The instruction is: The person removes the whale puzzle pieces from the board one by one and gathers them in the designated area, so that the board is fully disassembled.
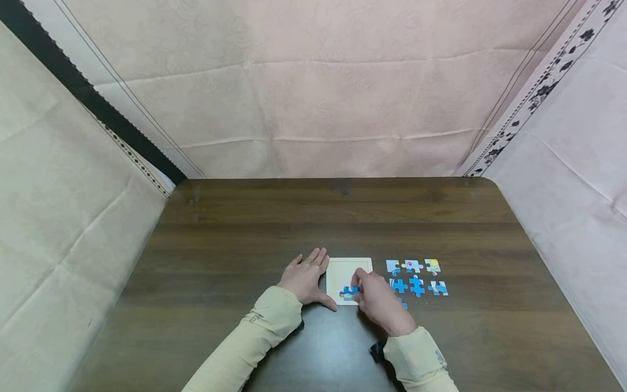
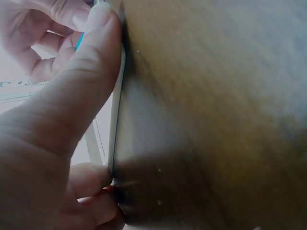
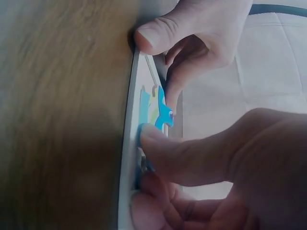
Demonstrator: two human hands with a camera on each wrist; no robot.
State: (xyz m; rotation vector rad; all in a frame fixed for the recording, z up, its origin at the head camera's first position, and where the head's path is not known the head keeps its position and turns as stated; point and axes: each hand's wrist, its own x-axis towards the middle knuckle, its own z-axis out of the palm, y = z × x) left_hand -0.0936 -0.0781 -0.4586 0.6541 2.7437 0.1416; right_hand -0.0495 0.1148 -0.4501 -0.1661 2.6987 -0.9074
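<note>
A square white puzzle tray with a raised rim lies flat on the table. My left hand rests at its left side with fingers stretched out; the thumb touches the near left corner. Over the tray's near right part, my right hand pinches a blue jigsaw piece between thumb and fingers. That blue piece stands tilted up from the tray in the right wrist view. Beneath it shows a patch of light blue inside the tray. The right fingertips partly hide the piece.
Several loose jigsaw pieces lie in rows to the right of the tray; one, in blue, is partly covered by the right hand. The brown wooden table is bordered by pale cloth at the back and sides.
</note>
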